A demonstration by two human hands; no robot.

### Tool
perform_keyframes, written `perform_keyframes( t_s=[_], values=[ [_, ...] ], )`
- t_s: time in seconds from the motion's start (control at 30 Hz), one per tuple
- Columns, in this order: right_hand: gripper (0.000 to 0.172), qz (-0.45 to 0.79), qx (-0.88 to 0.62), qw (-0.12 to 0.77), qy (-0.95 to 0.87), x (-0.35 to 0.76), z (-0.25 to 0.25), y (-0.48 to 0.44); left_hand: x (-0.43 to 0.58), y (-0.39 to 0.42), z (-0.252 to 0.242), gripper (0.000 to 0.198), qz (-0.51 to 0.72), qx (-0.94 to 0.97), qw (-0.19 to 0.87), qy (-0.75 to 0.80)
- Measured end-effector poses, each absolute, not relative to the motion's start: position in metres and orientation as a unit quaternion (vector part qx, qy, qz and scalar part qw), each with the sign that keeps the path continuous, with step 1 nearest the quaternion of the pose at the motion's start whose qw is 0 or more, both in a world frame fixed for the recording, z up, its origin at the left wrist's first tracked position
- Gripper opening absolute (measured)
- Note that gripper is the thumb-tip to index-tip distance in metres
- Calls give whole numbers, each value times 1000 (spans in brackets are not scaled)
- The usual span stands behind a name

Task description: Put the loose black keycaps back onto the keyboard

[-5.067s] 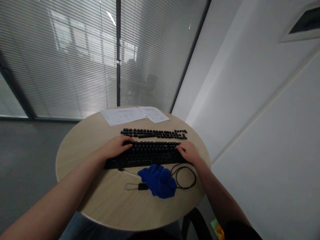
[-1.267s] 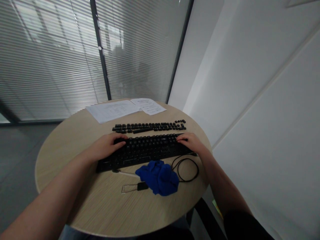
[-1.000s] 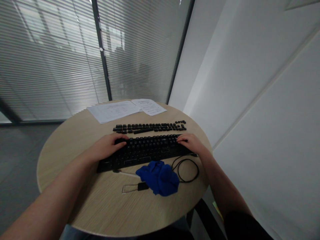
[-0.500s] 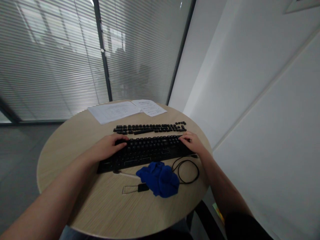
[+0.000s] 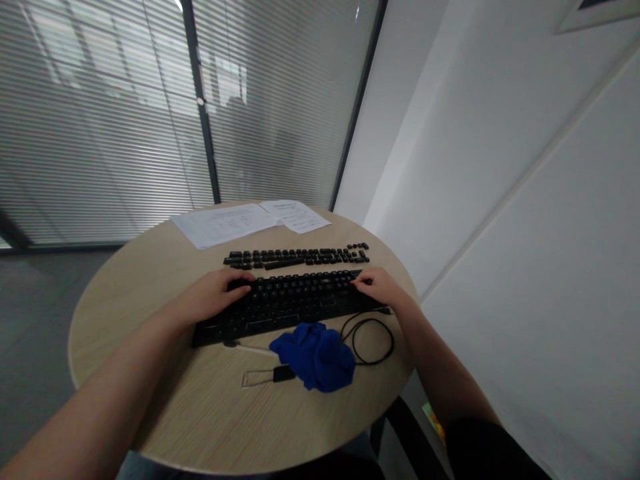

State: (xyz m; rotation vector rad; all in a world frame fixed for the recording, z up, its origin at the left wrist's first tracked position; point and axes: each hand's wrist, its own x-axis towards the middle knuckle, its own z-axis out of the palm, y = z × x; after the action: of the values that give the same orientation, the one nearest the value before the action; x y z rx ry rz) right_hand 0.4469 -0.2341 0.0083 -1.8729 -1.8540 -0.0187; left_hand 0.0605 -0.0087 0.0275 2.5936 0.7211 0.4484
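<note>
A black keyboard (image 5: 287, 303) lies on the round table, with keycaps on its upper rows and bare lower rows nearer me. My left hand (image 5: 220, 290) holds its left end, the fingers at the back edge and the thumb over the keys. At the right end of the upper rows, my right hand (image 5: 374, 283) has its fingertips pinched together low over the keys; whatever is between them is too small to make out. Behind the keyboard, loose black keycaps (image 5: 300, 256) are lined up in rows, a long one among them.
In front of the keyboard lie a crumpled blue cloth (image 5: 320, 357), a keycap puller with a wire loop (image 5: 284, 373), a pale-handled brush-like tool (image 5: 253, 349) and a coiled black cable (image 5: 375, 363). Printed papers (image 5: 225, 225) rest at the table's far edge. A white wall rises on the right.
My right hand has shifted slightly left along the keys and its fingers have drawn closer together. The left hand stays on the keyboard's left end. The whole view has shifted a little.
</note>
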Motion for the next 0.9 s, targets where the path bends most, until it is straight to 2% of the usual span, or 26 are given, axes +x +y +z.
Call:
perform_keyframes(
  t_s=[0.2,0.3,0.5,0.7,0.9],
  values=[
    [16,-25,-714,198,-671,439,11,-236,61,-11,29,50,161,930,202,260],
    [13,-42,-702,241,-668,438,5,-237,60,-10,28,50,162,929,205,262],
    [18,-106,-659,334,-666,441,4,-238,58,-7,26,49,159,932,205,254],
    [39,-88,-659,272,-696,439,7,-237,59,-9,27,43,166,928,214,256],
    [38,-79,-672,267,-686,439,3,-235,59,-10,29,44,166,928,219,252]
  ],
)
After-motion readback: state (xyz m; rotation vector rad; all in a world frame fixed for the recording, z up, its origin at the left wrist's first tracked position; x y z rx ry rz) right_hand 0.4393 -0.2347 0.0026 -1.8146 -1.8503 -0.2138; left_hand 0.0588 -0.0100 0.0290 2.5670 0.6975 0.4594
